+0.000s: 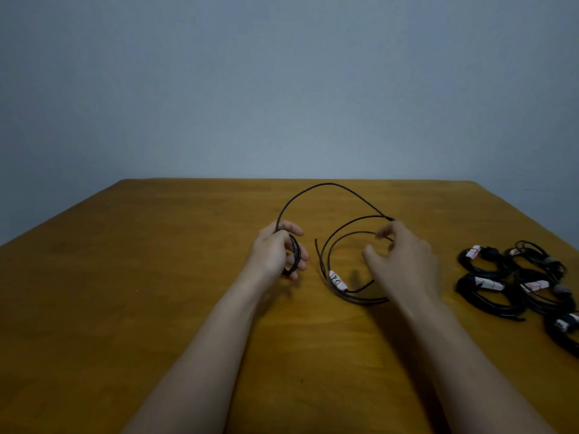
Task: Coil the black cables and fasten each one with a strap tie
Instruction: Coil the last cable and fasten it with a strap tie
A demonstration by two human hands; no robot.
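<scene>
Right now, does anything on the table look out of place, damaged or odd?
Nothing stands out. The left hand holds a small coil of the black cable, the right hand pinches its slack, and tied bundles lie grouped at the right of the wooden table.

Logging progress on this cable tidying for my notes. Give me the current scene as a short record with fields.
left hand: grips the small coil
right hand: pinches the black cable further along
loose part: loops lying on the table, white tag attached
finished: tied bundles at the right
coil fastened: not yet
</scene>
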